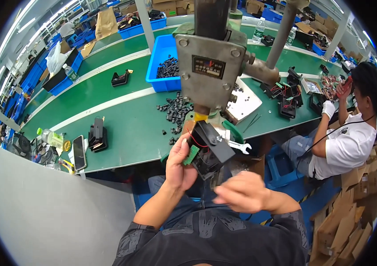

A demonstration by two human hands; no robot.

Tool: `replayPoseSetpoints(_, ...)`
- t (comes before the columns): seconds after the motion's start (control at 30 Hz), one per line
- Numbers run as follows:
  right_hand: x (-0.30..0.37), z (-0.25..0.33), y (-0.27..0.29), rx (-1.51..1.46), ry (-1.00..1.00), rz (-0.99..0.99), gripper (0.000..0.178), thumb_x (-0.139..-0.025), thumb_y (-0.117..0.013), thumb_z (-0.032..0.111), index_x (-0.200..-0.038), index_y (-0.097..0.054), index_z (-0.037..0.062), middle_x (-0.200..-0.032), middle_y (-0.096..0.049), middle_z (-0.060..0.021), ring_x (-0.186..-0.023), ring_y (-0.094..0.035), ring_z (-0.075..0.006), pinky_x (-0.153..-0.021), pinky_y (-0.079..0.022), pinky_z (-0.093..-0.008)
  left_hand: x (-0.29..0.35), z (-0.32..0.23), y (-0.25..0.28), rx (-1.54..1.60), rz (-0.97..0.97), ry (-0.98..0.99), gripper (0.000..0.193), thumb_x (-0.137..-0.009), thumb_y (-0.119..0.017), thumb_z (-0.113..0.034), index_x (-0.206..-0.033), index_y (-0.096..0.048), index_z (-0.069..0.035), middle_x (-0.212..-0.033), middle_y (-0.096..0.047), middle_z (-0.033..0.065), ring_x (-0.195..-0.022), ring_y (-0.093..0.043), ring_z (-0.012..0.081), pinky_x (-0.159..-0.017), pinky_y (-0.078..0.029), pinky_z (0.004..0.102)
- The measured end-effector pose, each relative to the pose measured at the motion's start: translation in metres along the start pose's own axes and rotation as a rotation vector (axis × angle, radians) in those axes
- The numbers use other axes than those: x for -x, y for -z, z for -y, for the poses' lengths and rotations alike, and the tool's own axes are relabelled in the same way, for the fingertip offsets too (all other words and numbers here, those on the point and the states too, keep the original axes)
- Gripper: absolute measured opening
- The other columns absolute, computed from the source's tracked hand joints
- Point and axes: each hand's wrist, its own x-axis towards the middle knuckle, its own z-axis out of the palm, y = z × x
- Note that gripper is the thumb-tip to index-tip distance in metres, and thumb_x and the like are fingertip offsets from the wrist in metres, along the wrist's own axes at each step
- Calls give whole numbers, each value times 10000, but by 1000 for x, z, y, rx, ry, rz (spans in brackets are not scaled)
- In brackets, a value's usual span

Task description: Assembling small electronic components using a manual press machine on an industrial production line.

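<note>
My left hand [180, 167] grips a black plastic housing [218, 145] by its left side, tilted under the press ram. A small green circuit board [191, 155] hangs at the housing's edge beside my thumb, and a thin red wire runs into the opening. Just below and right of the housing is my right hand [245, 193], fingers curled in and slightly blurred; what they hold, if anything, is hidden. The grey metal press [210, 86] stands directly above and beyond the housing. An open-ended wrench [240, 146] lies behind the housing's right side.
Small black parts [175, 108] lie heaped left of the press, near a blue bin [164, 82] of similar parts. A black housing [97, 135] and a phone [79, 153] rest on the bench's left. At right sits a co-worker [348, 133] beside wired black housings [287, 106]; cardboard [343, 221] is stacked behind.
</note>
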Motion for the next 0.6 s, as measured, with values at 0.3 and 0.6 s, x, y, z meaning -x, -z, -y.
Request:
replayPoseSetpoints(0.3,-34,-14,-10,-315,-585,-42,217,-763,-722,-41,-977,-701,-17,-845,-645,-77,-651,-543,-165,-599,-439,-240,25,-12,22,102,-22,189,308,-989,-458,-146,-1233,-562,12,-1124,-664,139,-938,-666,205,-846,-543,315)
replayPoseSetpoints(0.6,-24,-24,-17,-228,-468,6,151,-727,-714,-79,-862,-712,-11,-820,-653,-70,-626,-554,-169,-568,-449,-260,28,-9,24,-8,-43,130,293,-986,-496,-163,-1206,-572,14,-1107,-662,132,-911,-651,178,-833,-523,294)
